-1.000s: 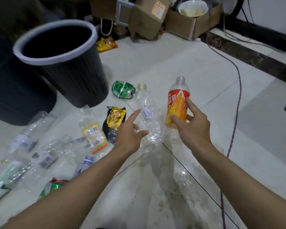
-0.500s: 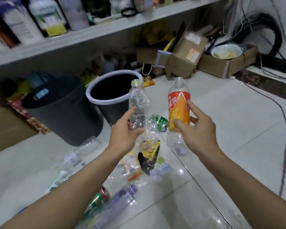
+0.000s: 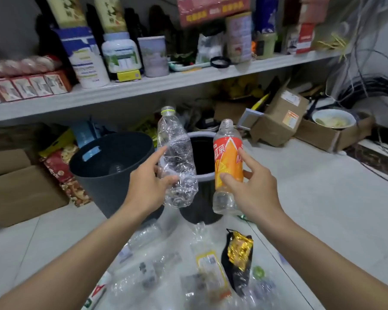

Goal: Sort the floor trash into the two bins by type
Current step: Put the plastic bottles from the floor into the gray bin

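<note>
Head view: our left hand (image 3: 148, 186) had its fingers (image 3: 157, 154) clamped on one crushed clear bottle (image 3: 177, 164). Our right hand (image 3: 253, 186) gripped one orange-labelled bottle (image 3: 227, 162) printed with Chinese characters. At twelve o'clock stood two bins, the dark bin (image 3: 112, 186) and the pale-rimmed bin (image 3: 202, 211). One gold wrapper (image 3: 239, 256) lay at six.

Single view: a wide-angle camera on the person's head, facing forward and slightly down. Both forearms enter from the lower corners. The left hand (image 3: 147, 186) with a clear bottle (image 3: 177, 157) and the right hand (image 3: 254, 189) with an orange bottle (image 3: 227, 159) sit close, at centre. A dark bin (image 3: 99, 182) and a rimmed bin (image 3: 199, 212) stand just beyond. Floor (image 3: 323, 209) fills the lower half; a shelf (image 3: 143, 88) crosses the upper third.
</note>
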